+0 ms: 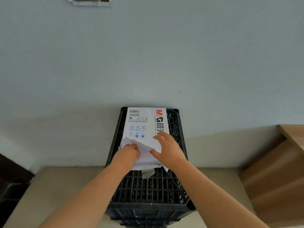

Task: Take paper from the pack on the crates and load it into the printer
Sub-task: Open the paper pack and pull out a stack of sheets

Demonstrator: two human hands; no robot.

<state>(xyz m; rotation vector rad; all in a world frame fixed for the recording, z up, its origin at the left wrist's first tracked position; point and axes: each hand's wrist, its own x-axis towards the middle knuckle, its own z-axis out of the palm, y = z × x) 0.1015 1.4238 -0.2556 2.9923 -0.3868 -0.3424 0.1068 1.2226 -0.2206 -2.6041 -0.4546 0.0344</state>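
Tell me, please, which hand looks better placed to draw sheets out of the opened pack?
Probably the left hand: its fingers are already at the torn opening of the paper pack, while the right hand lies flat on the wrapper.

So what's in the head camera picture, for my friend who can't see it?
Two bare hands work at the torn near end of a white paper pack lying on a black crate: the left hand reaches into the opening, and the right hand rests on the wrapper. Behind is a pale wall, with wooden furniture at the right.
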